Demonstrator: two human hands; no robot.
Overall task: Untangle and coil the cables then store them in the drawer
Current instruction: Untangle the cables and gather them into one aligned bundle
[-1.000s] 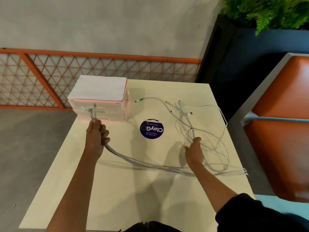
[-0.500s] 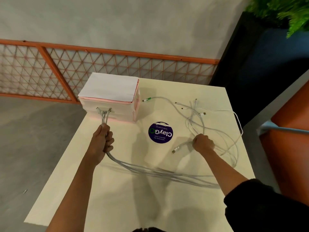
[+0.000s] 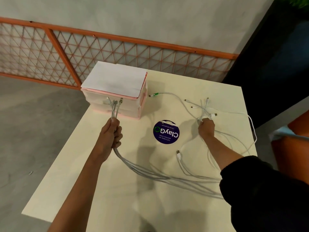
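Several white cables [image 3: 160, 176] trail across the cream table [image 3: 117, 190]. My left hand [image 3: 111, 134] is shut on a bundle of them, their plug ends sticking up in front of the pink-and-white drawer box [image 3: 115, 91], whose drawers look closed. My right hand [image 3: 206, 128] is shut on the other cable ends at the right, with plugs fanning out beyond the fingers. A green-tipped cable end [image 3: 154, 95] lies beside the box. One loose USB plug [image 3: 178, 152] lies on the table between my arms.
A round purple sticker [image 3: 166, 131] sits at the table's centre. An orange lattice fence [image 3: 117, 49] runs behind the table. A dark planter [image 3: 275, 47] stands at the right, and an orange seat [image 3: 294, 148] is close to the table's right edge.
My right hand has moved farther from me, toward the fanned plugs, gathering cable. The slack loops at the right have drawn in. My left hand keeps its bundle by the box.
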